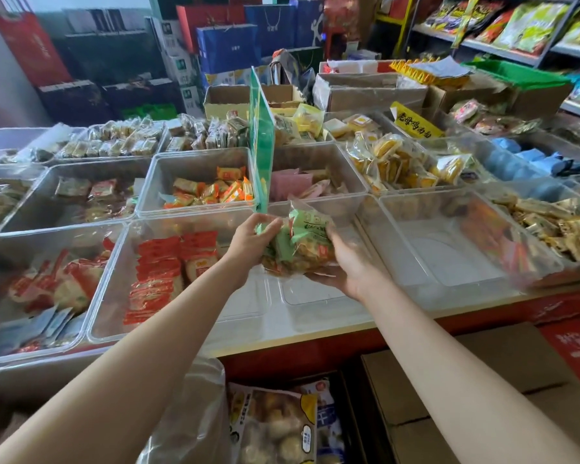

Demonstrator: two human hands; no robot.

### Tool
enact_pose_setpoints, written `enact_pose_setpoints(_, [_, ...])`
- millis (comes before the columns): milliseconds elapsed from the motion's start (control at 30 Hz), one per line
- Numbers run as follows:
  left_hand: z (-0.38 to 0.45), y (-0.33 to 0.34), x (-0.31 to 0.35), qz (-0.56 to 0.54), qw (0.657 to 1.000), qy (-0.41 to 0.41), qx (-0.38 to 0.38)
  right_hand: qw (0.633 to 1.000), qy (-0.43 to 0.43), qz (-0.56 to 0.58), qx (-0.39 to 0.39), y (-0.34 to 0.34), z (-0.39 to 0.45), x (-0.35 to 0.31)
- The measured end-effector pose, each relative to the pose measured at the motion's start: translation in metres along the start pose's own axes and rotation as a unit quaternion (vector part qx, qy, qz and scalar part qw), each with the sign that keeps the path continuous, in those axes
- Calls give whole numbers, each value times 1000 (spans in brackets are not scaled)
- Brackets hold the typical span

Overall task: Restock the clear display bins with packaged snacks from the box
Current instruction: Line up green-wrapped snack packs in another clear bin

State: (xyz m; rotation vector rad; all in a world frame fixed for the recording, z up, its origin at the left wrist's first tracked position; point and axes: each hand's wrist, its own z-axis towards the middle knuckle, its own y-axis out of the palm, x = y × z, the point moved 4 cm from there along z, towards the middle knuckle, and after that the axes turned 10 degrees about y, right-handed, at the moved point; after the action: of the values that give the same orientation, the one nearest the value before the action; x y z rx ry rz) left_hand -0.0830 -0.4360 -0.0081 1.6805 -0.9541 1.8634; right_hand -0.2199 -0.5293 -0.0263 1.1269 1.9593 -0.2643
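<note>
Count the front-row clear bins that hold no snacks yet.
2: the bin under the held green snack bundle, and the bin right of it. Bins farther left may run out of view.

Snack packets [298, 242]: bundle of small green-and-clear wrappers with tan contents, held above an empty clear display bin [315, 296] at the table's front edge. Box [318, 426]: open, on the floor below, large snack bags inside.

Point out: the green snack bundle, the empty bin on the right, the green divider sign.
green snack bundle [298, 244], head view, middle of wrappers
empty bin [449, 256], head view, bare floor
green divider sign [261, 142], head view, panel face
</note>
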Motion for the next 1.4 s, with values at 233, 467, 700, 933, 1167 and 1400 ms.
enact_pose_setpoints(233, [8, -1, -9, -129, 991, -27, -7, 997, 39, 69, -8, -22, 23, -11])
enact_pose_setpoints(467, [35, -7, -21, -160, 987, -7, 23, 979, 40, 169, -110, -37, 53, -35])
enact_pose_setpoints(700, [83, 41, -26, -212, 975, -39, 60, 988, 19, 53, -146, -13, 101, -32])
enact_pose_setpoints(933, [115, 80, -48, -88, 993, -63, -49, 979, 7, 0, -206, -45, 164, -36])
enact_pose_setpoints(1167, [124, 44, -68, 558, 803, 167, -123, 964, -74, -252, -29, -39, 242, -29])
enact_pose_setpoints(1400, [133, 57, -97, 652, 688, 210, -240, 845, -127, -519, 20, -26, 270, 16])
